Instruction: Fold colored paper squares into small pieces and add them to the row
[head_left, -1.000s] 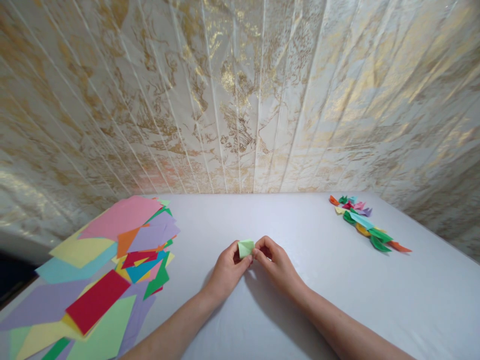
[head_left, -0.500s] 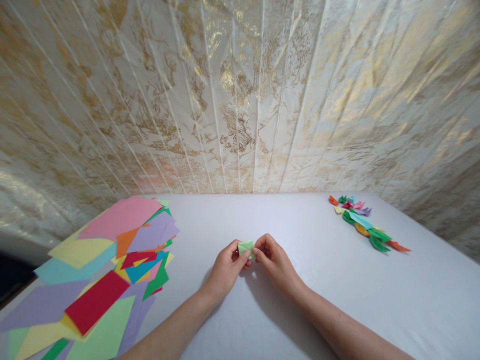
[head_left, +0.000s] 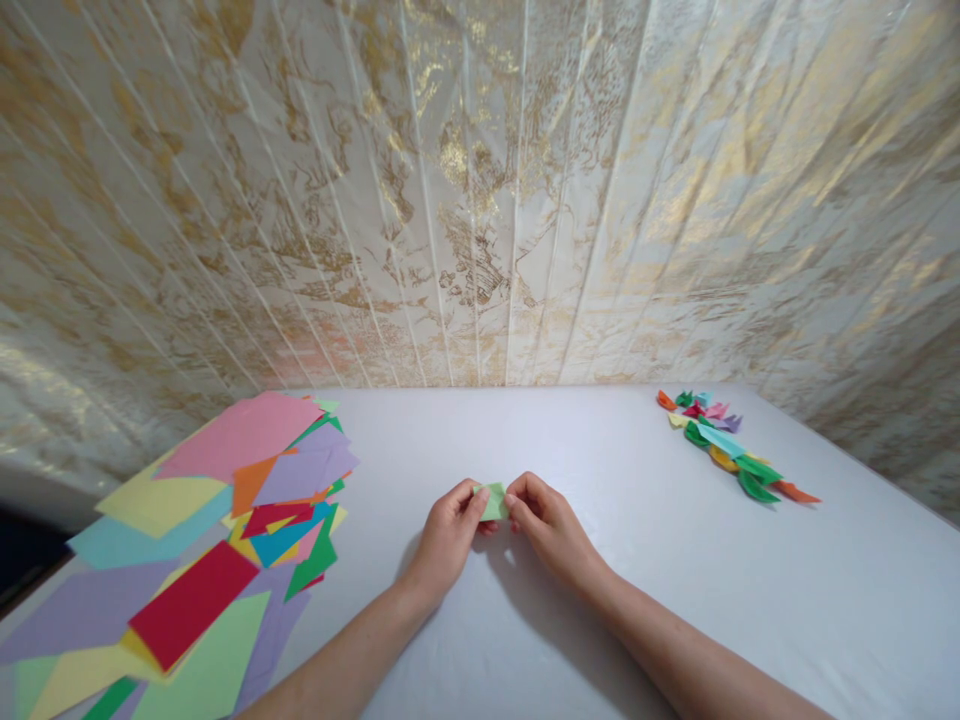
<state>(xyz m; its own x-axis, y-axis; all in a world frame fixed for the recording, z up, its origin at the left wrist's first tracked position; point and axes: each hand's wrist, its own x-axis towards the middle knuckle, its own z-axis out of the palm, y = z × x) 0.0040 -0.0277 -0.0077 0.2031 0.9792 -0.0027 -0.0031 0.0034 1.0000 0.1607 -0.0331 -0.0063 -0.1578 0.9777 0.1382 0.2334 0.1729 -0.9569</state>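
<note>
A small light green folded paper (head_left: 493, 502) is held just above the white table, between my two hands. My left hand (head_left: 448, 530) pinches its left edge, thumb on the front face. At the right edge, the thumb and fingers of my right hand (head_left: 547, 520) are closed on the same paper. Both hands are near the table's middle, their fingertips a short way apart.
Many coloured paper sheets, among them a red one (head_left: 195, 605) and a pink one (head_left: 244, 435), overlap along the left of the white table (head_left: 480, 640). Small folded paper pieces (head_left: 724, 442) lie in a row at the back right. A gold-patterned curtain (head_left: 480, 200) hangs behind.
My left thumb has moved up and left on the green paper, showing more of its face. My right hand has shifted very slightly.
</note>
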